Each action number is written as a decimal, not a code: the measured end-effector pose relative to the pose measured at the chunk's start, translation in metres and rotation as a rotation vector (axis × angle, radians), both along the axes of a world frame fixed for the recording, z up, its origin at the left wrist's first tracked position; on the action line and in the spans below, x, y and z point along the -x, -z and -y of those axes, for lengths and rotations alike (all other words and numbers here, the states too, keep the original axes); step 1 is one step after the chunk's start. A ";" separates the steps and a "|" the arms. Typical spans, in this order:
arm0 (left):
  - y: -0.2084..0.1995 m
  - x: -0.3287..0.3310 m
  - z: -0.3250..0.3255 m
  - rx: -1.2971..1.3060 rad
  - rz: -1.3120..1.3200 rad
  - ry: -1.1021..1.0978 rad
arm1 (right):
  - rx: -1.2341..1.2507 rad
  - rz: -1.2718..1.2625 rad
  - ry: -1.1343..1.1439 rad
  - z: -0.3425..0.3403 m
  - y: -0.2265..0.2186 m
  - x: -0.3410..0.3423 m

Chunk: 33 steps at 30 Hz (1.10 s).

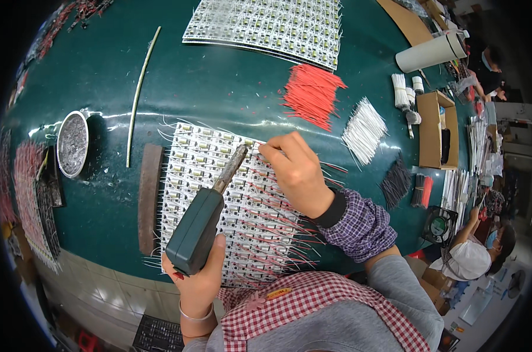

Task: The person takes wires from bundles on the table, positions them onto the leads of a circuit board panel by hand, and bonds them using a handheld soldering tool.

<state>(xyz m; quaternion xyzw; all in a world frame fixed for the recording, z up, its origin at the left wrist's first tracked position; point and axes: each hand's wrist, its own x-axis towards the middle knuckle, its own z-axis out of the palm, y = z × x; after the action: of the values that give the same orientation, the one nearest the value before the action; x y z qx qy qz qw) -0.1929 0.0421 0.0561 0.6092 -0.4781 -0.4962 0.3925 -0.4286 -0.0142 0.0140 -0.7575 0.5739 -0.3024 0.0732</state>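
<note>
My left hand (198,281) is wrapped round the handle of a dark green soldering gun (196,229). Its metal tip reaches up to the top rows of a white circuit board panel (186,176) lying on the table. Small components cover the panel in rows, with thin white wires along its left edge and red and white wires trailing from its right. My right hand (298,170) is closed in a pinch at the panel's top, close to the gun's tip. Whatever lies between its fingertips is too small to make out.
A brown bar (150,199) lies along the panel's left side, beyond it a metal bowl (73,144). Red wires (313,94), white wires (364,130) and black wires (396,180) lie to the right. Stacked panels (266,29) are at the back; a flask (427,53) and cardboard box (429,129) stand farther right.
</note>
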 end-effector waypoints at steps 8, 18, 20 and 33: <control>-0.008 0.013 0.015 0.007 0.028 0.017 | 0.009 -0.022 0.005 0.002 0.001 -0.001; -0.005 0.015 0.020 0.054 0.043 0.072 | 0.034 -0.060 0.007 0.002 0.000 -0.002; -0.008 0.016 0.021 0.036 0.038 0.079 | 0.034 -0.066 0.008 0.002 0.001 -0.002; -0.008 0.010 0.009 -0.022 0.084 -0.018 | 0.040 -0.073 0.018 0.002 0.002 -0.004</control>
<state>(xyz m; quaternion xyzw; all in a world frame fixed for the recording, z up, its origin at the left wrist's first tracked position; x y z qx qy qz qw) -0.2026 0.0333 0.0641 0.6381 -0.4830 -0.4719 0.3699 -0.4250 -0.0161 0.0122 -0.7643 0.5767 -0.2864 0.0343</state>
